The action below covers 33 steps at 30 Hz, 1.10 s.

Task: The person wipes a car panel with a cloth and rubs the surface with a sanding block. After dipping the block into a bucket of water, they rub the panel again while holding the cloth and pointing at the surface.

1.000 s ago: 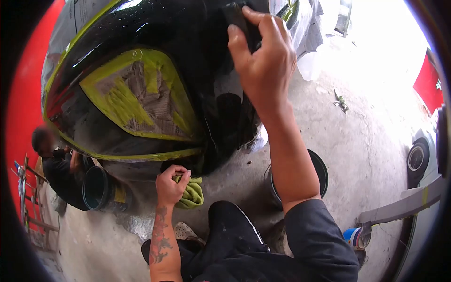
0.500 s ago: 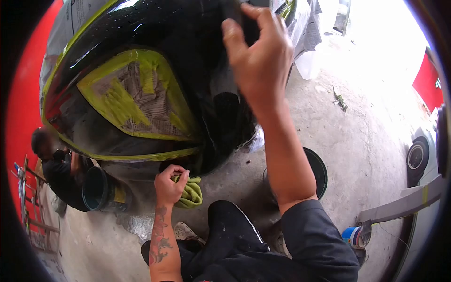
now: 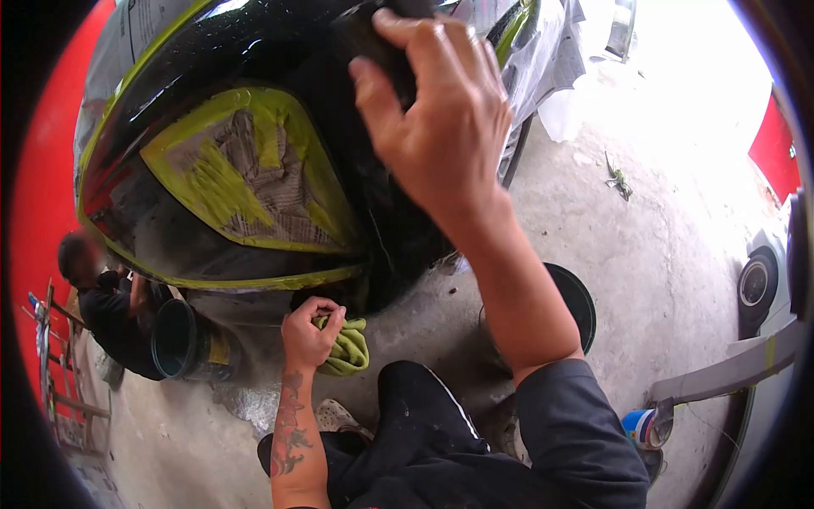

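Observation:
My left hand (image 3: 312,332) is closed on a folded green cloth (image 3: 348,349), just below the lower edge of the glossy black car body (image 3: 386,212). My right hand (image 3: 441,110) reaches up over the panel with thumb and fingers spread around a dark, flat piece that looks like sandpaper (image 3: 373,38), pressed against the black surface. Part of that piece is hidden by the fingers. A lamp opening covered with newspaper and yellow-green tape (image 3: 254,174) lies to the left of my right hand.
A co-worker in dark clothes (image 3: 119,314) crouches at the left beside a dark bucket (image 3: 182,343). Another bucket (image 3: 575,305) stands behind my right forearm. A paint can (image 3: 640,427) and a long grey panel (image 3: 721,369) are at the right, near a parked car's wheel (image 3: 753,282).
My right hand has slid left across the black panel with the dark piece under its fingers. My left hand stays in nearly the same place with the green cloth.

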Each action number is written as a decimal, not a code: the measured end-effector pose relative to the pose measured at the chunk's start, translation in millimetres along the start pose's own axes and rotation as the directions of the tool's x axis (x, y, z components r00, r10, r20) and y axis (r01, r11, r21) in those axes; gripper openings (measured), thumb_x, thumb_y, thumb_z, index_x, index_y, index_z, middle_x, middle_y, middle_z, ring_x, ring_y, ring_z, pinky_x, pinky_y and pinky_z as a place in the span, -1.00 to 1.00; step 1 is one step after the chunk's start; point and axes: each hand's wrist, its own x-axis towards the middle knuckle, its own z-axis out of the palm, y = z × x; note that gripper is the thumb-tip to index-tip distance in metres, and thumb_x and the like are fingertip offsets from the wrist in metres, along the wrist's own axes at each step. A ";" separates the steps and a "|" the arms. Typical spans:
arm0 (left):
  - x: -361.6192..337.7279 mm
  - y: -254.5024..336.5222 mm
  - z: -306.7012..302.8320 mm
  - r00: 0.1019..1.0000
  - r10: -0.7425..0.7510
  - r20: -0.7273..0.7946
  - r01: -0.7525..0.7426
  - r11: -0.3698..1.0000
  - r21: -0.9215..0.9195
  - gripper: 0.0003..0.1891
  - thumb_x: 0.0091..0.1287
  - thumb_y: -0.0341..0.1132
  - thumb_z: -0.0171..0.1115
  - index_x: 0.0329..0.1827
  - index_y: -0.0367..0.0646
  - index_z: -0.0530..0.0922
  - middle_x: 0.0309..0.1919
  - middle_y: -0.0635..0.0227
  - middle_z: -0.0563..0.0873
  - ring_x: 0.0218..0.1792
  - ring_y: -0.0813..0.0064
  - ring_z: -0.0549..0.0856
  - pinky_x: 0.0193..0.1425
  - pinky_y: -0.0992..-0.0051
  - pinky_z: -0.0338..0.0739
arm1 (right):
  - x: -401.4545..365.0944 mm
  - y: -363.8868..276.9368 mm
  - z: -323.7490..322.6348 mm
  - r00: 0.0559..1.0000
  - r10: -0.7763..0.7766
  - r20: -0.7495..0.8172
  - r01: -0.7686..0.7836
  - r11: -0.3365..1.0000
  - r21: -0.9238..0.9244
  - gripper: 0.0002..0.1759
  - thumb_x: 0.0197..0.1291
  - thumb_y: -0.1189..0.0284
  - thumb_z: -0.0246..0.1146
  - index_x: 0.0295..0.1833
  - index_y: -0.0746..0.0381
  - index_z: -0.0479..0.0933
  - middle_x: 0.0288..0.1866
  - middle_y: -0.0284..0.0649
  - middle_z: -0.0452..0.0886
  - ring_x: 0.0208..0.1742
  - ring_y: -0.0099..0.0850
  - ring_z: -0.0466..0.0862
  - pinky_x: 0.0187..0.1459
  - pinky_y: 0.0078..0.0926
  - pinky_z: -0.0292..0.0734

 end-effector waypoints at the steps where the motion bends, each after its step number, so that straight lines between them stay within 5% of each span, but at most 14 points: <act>1: 0.0 -1.5 0.2 1.000 0.001 0.003 -0.001 1.000 -0.013 -0.83 0.36 -0.30 0.55 -0.20 -0.23 0.77 -0.38 0.28 0.87 -0.29 0.46 0.90 -0.15 0.47 0.69 | 5.0 10.1 1.8 0.999 0.032 -0.010 -0.032 0.999 -0.023 -0.60 0.17 0.34 0.56 0.11 0.13 0.69 0.12 -0.01 0.70 0.06 0.02 0.73 0.01 -0.05 0.70; 2: -0.2 -2.4 0.2 1.000 0.000 0.002 0.000 1.000 -0.010 -0.83 0.36 -0.30 0.55 -0.20 -0.22 0.77 -0.38 0.28 0.87 -0.29 0.46 0.90 -0.15 0.47 0.69 | 9.8 19.1 1.6 0.998 0.062 -0.019 -0.063 0.997 -0.046 -0.60 0.17 0.34 0.56 0.12 0.14 0.69 0.13 -0.01 0.70 0.06 0.02 0.73 0.02 -0.06 0.70; 3: -0.5 -3.0 0.3 1.000 0.000 0.000 0.000 1.000 -0.008 -0.83 0.36 -0.30 0.55 -0.20 -0.22 0.77 -0.38 0.28 0.87 -0.29 0.46 0.90 -0.15 0.46 0.70 | 20.4 21.5 -6.7 0.989 0.149 0.009 -0.148 0.988 -0.053 -0.69 0.37 0.41 0.40 0.13 0.35 0.67 0.04 0.09 0.75 0.09 0.10 0.72 0.18 0.01 0.61; 6: -0.7 -1.4 0.6 1.000 -0.004 -0.001 0.004 1.000 0.000 -0.83 0.36 -0.29 0.55 -0.20 -0.22 0.77 -0.37 0.28 0.87 -0.28 0.45 0.90 -0.15 0.46 0.70 | 23.0 -6.2 -15.9 0.984 0.175 0.023 -0.174 0.983 -0.061 -0.69 0.38 0.41 0.39 0.14 0.35 0.67 0.03 0.09 0.75 0.08 0.10 0.73 0.18 -0.01 0.61; 7: -0.3 -0.6 0.4 1.000 -0.006 0.001 0.006 1.000 0.004 -0.83 0.36 -0.29 0.55 -0.20 -0.22 0.77 -0.37 0.28 0.87 -0.28 0.45 0.90 -0.14 0.46 0.70 | 13.8 0.6 -1.7 0.998 0.056 -0.024 -0.057 0.996 -0.072 -0.62 0.19 0.35 0.54 0.11 0.13 0.69 0.08 -0.03 0.69 0.04 0.01 0.72 0.01 -0.04 0.68; 10: 0.8 -1.2 0.0 1.000 0.018 0.002 -0.018 1.000 0.013 -0.82 0.35 -0.29 0.55 -0.21 -0.22 0.77 -0.38 0.28 0.86 -0.29 0.43 0.90 -0.15 0.45 0.70 | -2.6 -4.6 -3.3 1.000 0.028 0.015 -0.028 0.999 0.043 -0.68 0.23 0.36 0.51 0.08 0.16 0.69 0.09 -0.05 0.70 0.08 0.01 0.72 0.04 -0.01 0.65; 12: 0.6 1.6 -0.8 1.000 0.027 -0.001 -0.027 1.000 0.016 -0.82 0.35 -0.29 0.55 -0.21 -0.22 0.77 -0.38 0.28 0.87 -0.29 0.42 0.90 -0.15 0.45 0.70 | 9.4 15.4 -2.0 0.998 0.064 -0.024 -0.065 0.997 -0.052 -0.67 0.24 0.37 0.51 0.09 0.16 0.69 0.10 -0.04 0.70 0.08 0.01 0.72 0.05 -0.01 0.65; 14: -0.4 3.0 -0.5 1.000 0.023 0.000 -0.023 1.000 0.019 -0.83 0.35 -0.29 0.54 -0.22 -0.22 0.77 -0.38 0.28 0.87 -0.28 0.41 0.90 -0.15 0.44 0.70 | 26.4 14.5 -14.7 0.970 0.242 0.018 -0.242 0.970 -0.031 -0.67 0.40 0.42 0.37 0.17 0.38 0.66 0.05 0.09 0.75 0.12 0.12 0.73 0.22 -0.06 0.61; 16: 0.4 1.1 -0.3 1.000 0.009 -0.001 -0.009 1.000 0.024 -0.83 0.35 -0.29 0.54 -0.22 -0.22 0.77 -0.37 0.28 0.87 -0.28 0.41 0.91 -0.15 0.44 0.70 | 14.4 27.5 -3.2 0.987 0.159 -0.038 -0.161 0.984 -0.071 -0.67 0.27 0.40 0.52 0.11 0.27 0.73 0.01 -0.03 0.78 0.06 0.01 0.76 0.15 -0.16 0.62; 18: 0.3 -1.6 0.6 1.000 0.007 -0.002 -0.007 1.000 0.010 -0.83 0.35 -0.30 0.54 -0.22 -0.22 0.77 -0.37 0.28 0.87 -0.27 0.41 0.91 -0.14 0.44 0.70 | -8.8 19.4 -2.9 0.996 0.083 -0.027 -0.083 0.997 0.010 -0.65 0.27 0.34 0.50 0.13 0.17 0.68 0.05 -0.03 0.68 0.02 0.04 0.69 0.02 -0.01 0.62; 22: 0.4 0.2 0.8 1.000 0.020 -0.008 -0.020 1.000 0.006 -0.83 0.35 -0.30 0.54 -0.22 -0.22 0.77 -0.37 0.28 0.87 -0.27 0.42 0.91 -0.13 0.44 0.70 | -47.8 -1.9 -11.9 0.998 0.054 0.029 -0.056 0.997 0.047 -0.62 0.25 0.36 0.52 0.15 0.18 0.68 0.03 -0.02 0.66 -0.02 0.02 0.69 -0.04 -0.04 0.62; 26: 0.5 -1.9 0.2 1.000 0.020 0.001 -0.020 1.000 -0.003 -0.82 0.35 -0.30 0.55 -0.21 -0.23 0.77 -0.37 0.28 0.87 -0.28 0.42 0.91 -0.14 0.45 0.70 | -9.5 29.4 -2.2 0.989 0.128 -0.069 -0.129 0.992 -0.013 -0.67 0.28 0.38 0.48 0.12 0.20 0.69 -0.04 -0.05 0.71 -0.01 0.02 0.69 -0.02 -0.01 0.62; 33: 0.1 -2.6 1.3 1.000 0.020 -0.013 -0.020 1.000 0.000 -0.82 0.35 -0.30 0.55 -0.20 -0.23 0.77 -0.39 0.28 0.86 -0.30 0.44 0.89 -0.14 0.46 0.69 | -53.3 8.9 -18.1 0.996 0.089 0.027 -0.089 0.996 0.006 -0.63 0.29 0.38 0.48 0.18 0.20 0.67 0.10 -0.02 0.68 0.06 0.06 0.70 0.03 -0.02 0.64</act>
